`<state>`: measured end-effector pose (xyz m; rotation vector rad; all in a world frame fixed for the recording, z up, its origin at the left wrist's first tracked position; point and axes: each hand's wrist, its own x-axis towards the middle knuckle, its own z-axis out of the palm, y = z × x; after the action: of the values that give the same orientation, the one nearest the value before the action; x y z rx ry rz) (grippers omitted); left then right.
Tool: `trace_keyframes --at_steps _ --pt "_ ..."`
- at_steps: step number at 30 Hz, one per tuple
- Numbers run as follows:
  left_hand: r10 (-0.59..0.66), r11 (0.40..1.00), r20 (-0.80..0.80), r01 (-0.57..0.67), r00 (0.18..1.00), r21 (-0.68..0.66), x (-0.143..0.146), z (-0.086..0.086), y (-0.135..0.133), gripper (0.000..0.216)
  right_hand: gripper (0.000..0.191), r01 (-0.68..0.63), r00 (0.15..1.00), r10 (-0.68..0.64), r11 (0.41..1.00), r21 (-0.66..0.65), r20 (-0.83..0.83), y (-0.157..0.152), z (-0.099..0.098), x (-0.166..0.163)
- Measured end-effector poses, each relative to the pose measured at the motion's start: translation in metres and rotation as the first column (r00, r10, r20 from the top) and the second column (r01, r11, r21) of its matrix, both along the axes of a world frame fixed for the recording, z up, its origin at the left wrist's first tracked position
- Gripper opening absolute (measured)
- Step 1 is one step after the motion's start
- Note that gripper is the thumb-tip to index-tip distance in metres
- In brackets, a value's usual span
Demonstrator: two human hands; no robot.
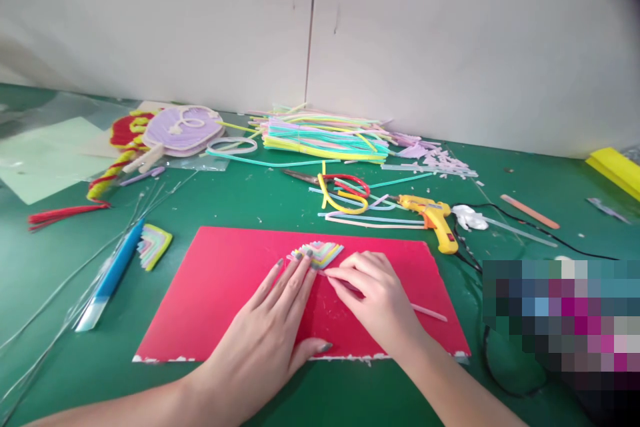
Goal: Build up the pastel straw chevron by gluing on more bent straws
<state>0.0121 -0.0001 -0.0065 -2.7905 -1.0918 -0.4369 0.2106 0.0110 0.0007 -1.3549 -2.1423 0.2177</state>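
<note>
A red board (220, 300) lies in front of me with a small fan-shaped piece of pastel pipe cleaners (327, 252) near its far edge. My left hand (270, 320) is laid flat, fingers outstretched, with the fingertips pressing on the striped piece. From the right, my right hand (373, 293) pinches a pale pink pipe cleaner (430, 311) close to the lower point of that piece. The strip's tail sticks out past the hand; its middle is hidden beneath it. A similar striped piece (154, 247) rests left of the board, beside a blue-wrapped bundle of wires (120, 260).
Behind the board are scissors (345, 190), a yellow glue gun (430, 213) with a black cord, and loose strips. Farther back lies a pile of pipe cleaners (320, 137). Finished fuzzy shapes (183, 130) and a red tassel (65, 215) sit at left. A blurred patch covers the right.
</note>
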Motion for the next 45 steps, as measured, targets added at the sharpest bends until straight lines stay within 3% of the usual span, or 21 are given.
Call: trace_keyframes --at_steps 32,40,45 --pt "0.015 1.0 -0.086 -0.013 0.996 0.021 0.001 0.001 0.001 0.067 0.013 -0.018 1.0 0.018 1.0 -0.007 -0.02 0.0 0.001 0.001" --pt "-0.02 0.998 -0.067 0.023 0.998 0.05 0.004 0.013 -0.004 0.058 0.009 -0.024 0.999 0.023 1.0 -0.017 -0.044 -0.001 -0.001 0.002" --pt "0.022 0.999 -0.091 -0.017 0.996 0.05 0.005 0.008 -0.008 0.071 0.011 -0.022 0.999 0.021 1.0 -0.019 -0.041 -0.001 -0.001 0.002"
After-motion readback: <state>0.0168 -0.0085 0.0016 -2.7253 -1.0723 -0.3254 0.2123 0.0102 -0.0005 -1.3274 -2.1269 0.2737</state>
